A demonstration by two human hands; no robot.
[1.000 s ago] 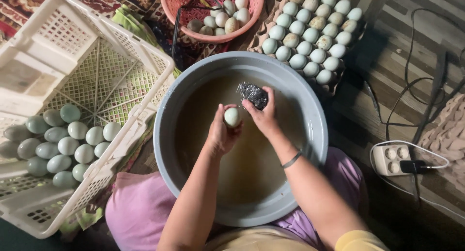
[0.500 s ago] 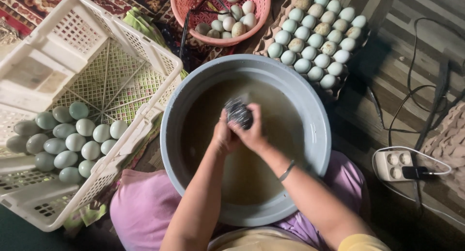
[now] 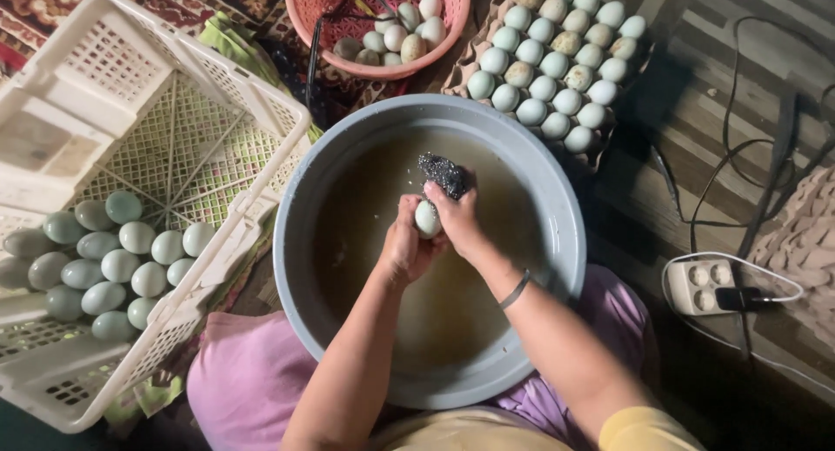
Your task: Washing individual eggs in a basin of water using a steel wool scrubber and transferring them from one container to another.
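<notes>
two hands: both over the grey basin (image 3: 557, 199), meeting at its middle.
left hand (image 3: 402, 247): fingers curled shut round a pale egg (image 3: 427, 218), held just above the murky water.
right hand (image 3: 458, 216): closed on a dark scouring pad (image 3: 442, 173), pressed against the egg.
step: scrubbing appears to be in hand.
next move: probably calls for turning the egg to reach its unscrubbed side.
left side: white crate (image 3: 78, 86) holding greenish eggs (image 3: 113, 260).
far side: pink basket (image 3: 330, 7) and egg tray (image 3: 557, 64).
</notes>
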